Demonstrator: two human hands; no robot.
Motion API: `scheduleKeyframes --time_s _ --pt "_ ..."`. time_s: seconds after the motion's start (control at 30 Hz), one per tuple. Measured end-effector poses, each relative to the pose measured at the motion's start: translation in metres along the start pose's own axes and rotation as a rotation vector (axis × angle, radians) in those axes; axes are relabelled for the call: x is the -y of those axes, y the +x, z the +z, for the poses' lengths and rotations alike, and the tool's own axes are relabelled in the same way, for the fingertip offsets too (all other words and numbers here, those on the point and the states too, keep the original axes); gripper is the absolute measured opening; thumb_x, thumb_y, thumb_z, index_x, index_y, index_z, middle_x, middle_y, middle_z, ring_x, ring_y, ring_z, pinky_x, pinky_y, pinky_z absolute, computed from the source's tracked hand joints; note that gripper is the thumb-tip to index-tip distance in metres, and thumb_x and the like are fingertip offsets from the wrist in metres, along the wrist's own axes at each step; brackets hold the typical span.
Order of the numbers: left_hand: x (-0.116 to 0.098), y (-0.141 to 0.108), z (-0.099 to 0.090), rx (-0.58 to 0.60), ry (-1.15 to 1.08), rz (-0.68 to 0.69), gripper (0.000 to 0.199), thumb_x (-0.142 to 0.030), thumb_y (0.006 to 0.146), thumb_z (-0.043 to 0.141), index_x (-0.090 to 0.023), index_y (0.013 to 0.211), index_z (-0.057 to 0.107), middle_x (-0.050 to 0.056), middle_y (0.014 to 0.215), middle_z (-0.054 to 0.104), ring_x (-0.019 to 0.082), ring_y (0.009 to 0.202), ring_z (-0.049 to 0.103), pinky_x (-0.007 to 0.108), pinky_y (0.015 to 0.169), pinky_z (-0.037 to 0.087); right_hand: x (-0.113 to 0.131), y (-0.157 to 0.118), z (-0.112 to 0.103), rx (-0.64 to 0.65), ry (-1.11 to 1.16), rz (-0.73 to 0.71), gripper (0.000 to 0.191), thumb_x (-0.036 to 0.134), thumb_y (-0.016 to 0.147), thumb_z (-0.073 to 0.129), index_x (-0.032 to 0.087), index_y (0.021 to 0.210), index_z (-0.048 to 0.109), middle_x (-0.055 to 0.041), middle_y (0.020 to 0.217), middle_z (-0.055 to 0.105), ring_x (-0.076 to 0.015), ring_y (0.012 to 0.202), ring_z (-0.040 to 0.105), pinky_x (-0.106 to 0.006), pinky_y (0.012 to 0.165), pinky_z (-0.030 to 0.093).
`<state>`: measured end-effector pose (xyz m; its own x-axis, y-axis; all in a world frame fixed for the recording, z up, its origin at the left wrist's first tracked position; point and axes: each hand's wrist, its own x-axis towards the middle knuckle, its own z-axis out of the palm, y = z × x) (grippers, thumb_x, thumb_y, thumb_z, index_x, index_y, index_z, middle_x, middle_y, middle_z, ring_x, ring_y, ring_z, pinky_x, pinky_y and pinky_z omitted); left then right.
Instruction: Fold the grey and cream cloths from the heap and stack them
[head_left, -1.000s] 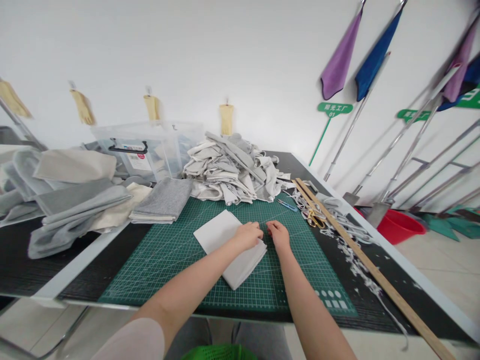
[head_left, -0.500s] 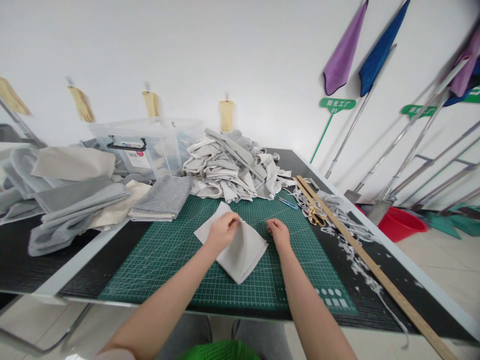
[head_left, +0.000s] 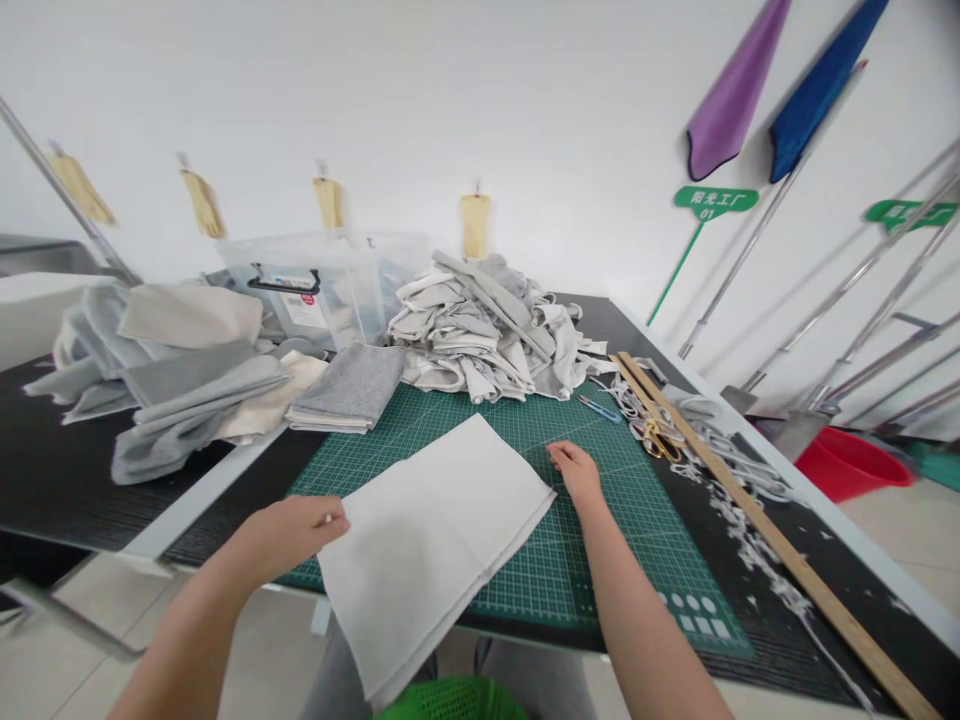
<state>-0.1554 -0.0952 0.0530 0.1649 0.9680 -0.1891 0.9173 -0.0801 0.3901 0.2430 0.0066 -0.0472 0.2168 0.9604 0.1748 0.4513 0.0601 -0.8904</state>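
White cloth (head_left: 439, 540) seems mid-spread, pinched at nine o'clock by the left hand (head_left: 296, 527); steadying it would call for the right hand (head_left: 577, 474), curled at two o'clock, contents unclear.

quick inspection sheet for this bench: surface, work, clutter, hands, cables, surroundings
surface: black table with green mat
work: pale cloth on mat, overhanging the near edge
clutter: rag heap at the mat's far side; grey stack at its far left; blue snips on mat; gold scissors, wooden strip and white scraps to the right
left hand: at the cloth's left edge, fingers closed on it
right hand: fingers curled, off the cloth; nothing seen in it
cables: nothing seen
surroundings: clear box behind; yellow gloves on wall; red bucket on floor at right
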Motion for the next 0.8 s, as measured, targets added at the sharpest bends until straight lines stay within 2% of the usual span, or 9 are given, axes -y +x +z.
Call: scheduleKeyframes --time_s 0.13,0.27,0.37,0.47,0.6,0.67,0.8 --pt "-0.051 0.005 0.016 0.007 0.097 0.056 0.027 -0.038 0.072 0.039 -0.025 0.087 0.057 0.002 0.080 0.060 0.019 0.074 0.053 0.027 0.064 0.036 0.005 -0.004 -0.001 0.047 -0.025 -0.027 0.019 0.033 0.065 0.045 0.022 0.068 0.061 0.0005 0.075 0.063 -0.0155 0.071 0.054 -0.026 0.066 0.038" --pt "-0.111 0.006 0.059 -0.008 0.119 0.240 0.030 -0.041 0.073 0.039 -0.024 0.092 0.054 0.002 0.091 0.055 0.018 0.088 0.048 0.028 0.073 0.036 0.008 -0.006 -0.001 0.057 -0.035 -0.035 0.019 0.031 0.065 0.045 0.022 0.068 0.061 0.0005 0.075 0.063 -0.0153 0.071 0.054 -0.026 0.067 0.038" --pt "-0.138 0.008 0.090 -0.036 0.166 0.287 0.026 -0.039 0.069 0.047 -0.022 0.087 0.054 0.003 0.090 0.052 0.019 0.088 0.046 0.028 0.068 0.038 0.008 -0.006 -0.002 0.049 -0.031 -0.027 0.020 0.031 0.066 0.044 0.021 0.069 0.060 0.0000 0.072 0.062 -0.0152 0.068 0.054 -0.026 0.064 0.038" --pt "-0.145 0.014 0.102 -0.057 0.218 0.297 0.018 -0.028 0.067 0.050 -0.020 0.083 0.053 0.004 0.089 0.050 0.020 0.085 0.046 0.028 0.062 0.040 0.007 -0.006 -0.002 0.042 -0.023 -0.021 0.021 0.032 0.066 0.043 0.020 0.069 0.060 -0.0001 0.070 0.062 -0.0149 0.065 0.053 -0.026 0.062 0.038" --pt "-0.144 0.017 0.101 -0.034 0.280 0.339 0.018 -0.018 0.066 0.048 -0.020 0.083 0.052 0.005 0.088 0.050 0.019 0.082 0.047 0.026 0.056 0.041 0.006 -0.005 -0.002 0.036 -0.017 -0.023 0.020 0.031 0.065 0.043 0.020 0.069 0.060 0.0001 0.069 0.061 -0.0145 0.064 0.053 -0.026 0.061 0.038" --pt "-0.147 0.013 0.101 -0.036 0.330 0.333 0.024 -0.013 0.064 0.047 -0.019 0.087 0.051 0.006 0.087 0.049 0.020 0.080 0.048 0.026 0.053 0.040 0.005 -0.005 -0.002 0.031 -0.017 -0.026 0.020 0.031 0.065 0.043 0.020 0.069 0.060 0.0004 0.069 0.061 -0.0143 0.064 0.053 -0.026 0.061 0.038" --pt "-0.158 0.005 0.106 -0.055 0.418 0.346 0.042 -0.006 0.070 0.041 -0.021 0.109 0.042 0.011 0.087 0.049 0.021 0.076 0.050 0.025 0.047 0.039 0.004 -0.006 -0.001 0.028 -0.016 -0.034 0.020 0.031 0.066 0.043 0.020 0.070 0.060 0.0010 0.069 0.061 -0.0138 0.064 0.052 -0.025 0.062 0.037"
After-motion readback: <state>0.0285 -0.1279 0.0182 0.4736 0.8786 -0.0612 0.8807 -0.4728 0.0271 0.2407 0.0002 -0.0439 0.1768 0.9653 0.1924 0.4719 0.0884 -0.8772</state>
